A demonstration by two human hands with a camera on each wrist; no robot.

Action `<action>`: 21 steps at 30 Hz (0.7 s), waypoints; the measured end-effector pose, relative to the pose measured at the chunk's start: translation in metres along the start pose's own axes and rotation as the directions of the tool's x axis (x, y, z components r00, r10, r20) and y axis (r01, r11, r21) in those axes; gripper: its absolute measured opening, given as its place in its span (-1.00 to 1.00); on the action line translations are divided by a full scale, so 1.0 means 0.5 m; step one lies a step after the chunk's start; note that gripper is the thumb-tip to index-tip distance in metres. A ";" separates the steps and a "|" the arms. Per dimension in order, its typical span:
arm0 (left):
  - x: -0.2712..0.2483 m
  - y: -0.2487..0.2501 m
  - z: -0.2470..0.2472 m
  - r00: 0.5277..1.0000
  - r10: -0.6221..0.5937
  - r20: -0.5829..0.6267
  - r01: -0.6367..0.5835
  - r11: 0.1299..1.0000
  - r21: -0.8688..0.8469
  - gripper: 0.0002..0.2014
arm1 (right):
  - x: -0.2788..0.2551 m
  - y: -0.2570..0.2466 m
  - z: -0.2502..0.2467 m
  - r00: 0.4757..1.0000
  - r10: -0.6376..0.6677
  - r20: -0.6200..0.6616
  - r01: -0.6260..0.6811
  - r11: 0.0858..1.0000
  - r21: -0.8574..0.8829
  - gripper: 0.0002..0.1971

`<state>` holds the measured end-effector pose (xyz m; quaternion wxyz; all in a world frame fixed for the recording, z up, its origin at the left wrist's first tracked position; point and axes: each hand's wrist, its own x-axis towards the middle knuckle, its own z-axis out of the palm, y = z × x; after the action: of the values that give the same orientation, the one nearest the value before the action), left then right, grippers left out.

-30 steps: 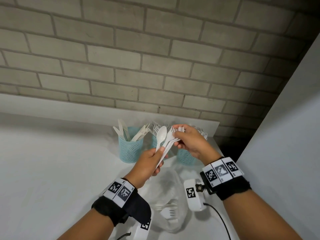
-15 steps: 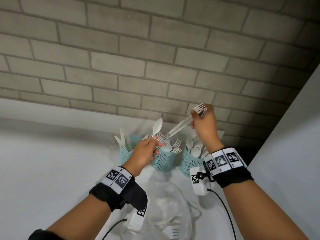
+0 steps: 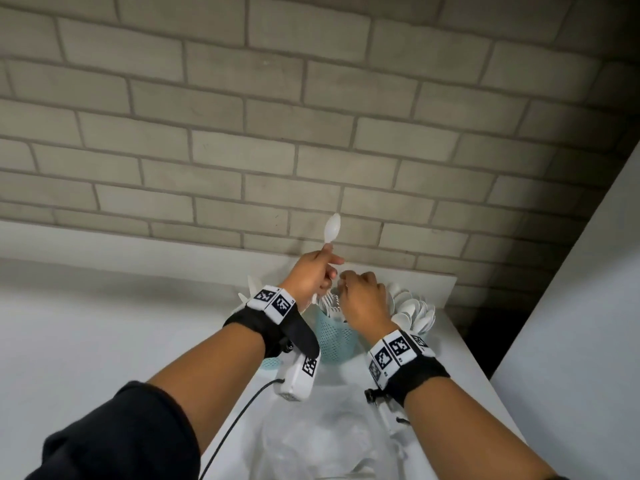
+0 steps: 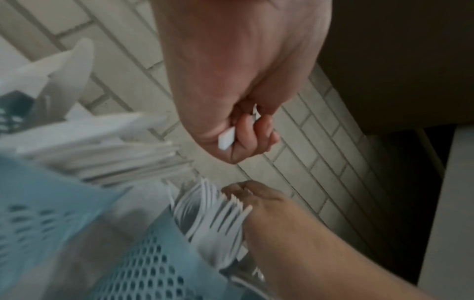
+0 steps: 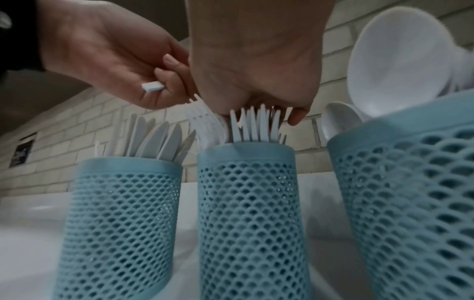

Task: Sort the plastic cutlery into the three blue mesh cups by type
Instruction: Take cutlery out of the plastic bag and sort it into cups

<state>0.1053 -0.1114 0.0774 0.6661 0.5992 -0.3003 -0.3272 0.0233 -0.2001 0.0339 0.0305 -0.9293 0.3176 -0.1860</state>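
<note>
Item: three blue mesh cups in a row near the desk's [image 3: 104, 341] far right corner, just before the brick wall [image 3: 311, 116].

- Knife cup [image 5: 120, 213], left of the row: we count it as holding only knives [image 5: 156, 140], blades up, so type reads at a glance.
- Fork cup [image 5: 248, 203], middle: forks [image 5: 256, 127] stand tines up. Our right hand [image 5: 256, 60] sits directly over them, fingers curled down onto the tine tops. We judge it is seating forks just added, pressing them level so the bundle stays inside the rim. Whether that grip has fully let go, we cannot tell; the fingertips are hidden among the tines.
- Spoon cup [image 5: 410, 192], right: spoons [image 5: 395, 60] stand bowls up, crowded.

Item: one loose spoon [image 3: 331, 228], in our left hand [image 3: 311, 275], grip clenched on the handle, bowl raised clear above the cups. The handle's end shows under the fist in both wrist views. We hold it high, we judge, to keep it out of the right hand's way until the fork cup is free; it belongs in the right-hand cup.

Item: clear plastic bag [image 3: 322, 438], near edge of the desk, between our forearms; its contents are too blurred to list.
</note>
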 end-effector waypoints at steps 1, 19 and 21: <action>0.001 -0.008 0.003 1.000 -0.022 0.004 0.023 0.999 -0.029 -0.59 | 0.000 -0.002 0.004 0.999 0.019 0.035 -0.020 1.000 0.023 -0.67; -0.018 -0.002 0.058 0.965 -0.070 0.254 0.077 0.997 -0.017 -0.55 | 0.049 0.008 -0.167 0.984 0.146 0.100 -0.158 0.476 0.865 -0.58; -0.021 -0.009 0.068 0.964 -0.100 0.246 0.103 0.995 -0.002 -0.56 | 0.048 0.022 -0.178 0.979 0.189 0.077 -0.158 0.462 0.873 -0.52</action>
<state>0.0716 -0.1236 0.0761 0.6108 0.5638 -0.3468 -0.4346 0.0019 -0.2179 0.1226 0.5130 -0.7437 0.2714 -0.3316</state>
